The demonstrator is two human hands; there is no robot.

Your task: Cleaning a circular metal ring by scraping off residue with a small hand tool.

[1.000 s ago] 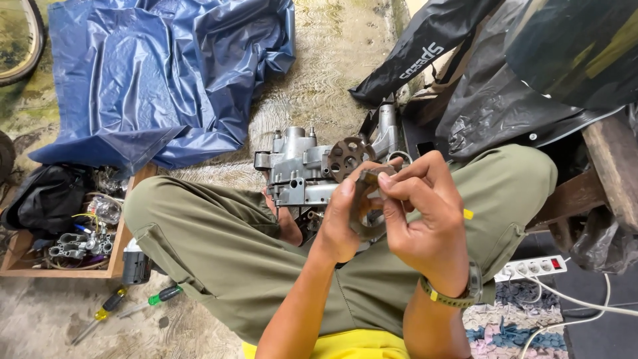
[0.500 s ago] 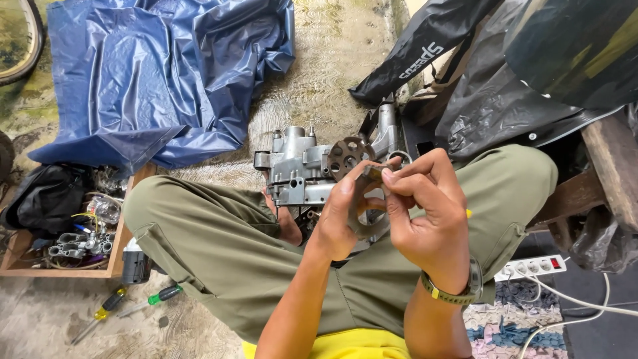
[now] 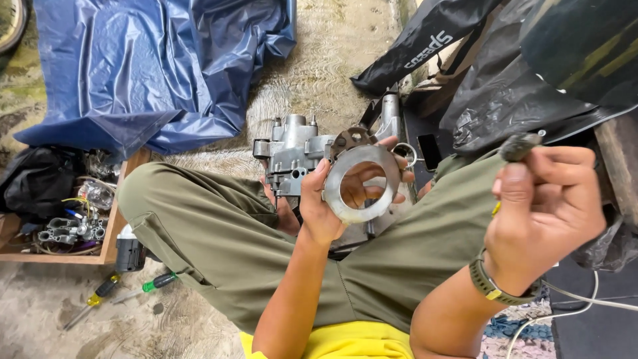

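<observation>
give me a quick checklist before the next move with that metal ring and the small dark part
1. Left hand grips the metal ring securely: ok.
2. Ring's centre hole clear: ok.
3. Right hand pinches the small dark part at its fingertips: ok.
4. Dark part clean and undamaged: cannot tell.
5. Grey engine casing rests steady on the ground: ok.
6. Screwdrivers within reach beside the left leg: ok.

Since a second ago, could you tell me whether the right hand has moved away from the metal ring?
Yes. The right hand has swung out to the person's right, away from the metal ring and the grey engine casing on the floor, pinching a small dark part.
</observation>
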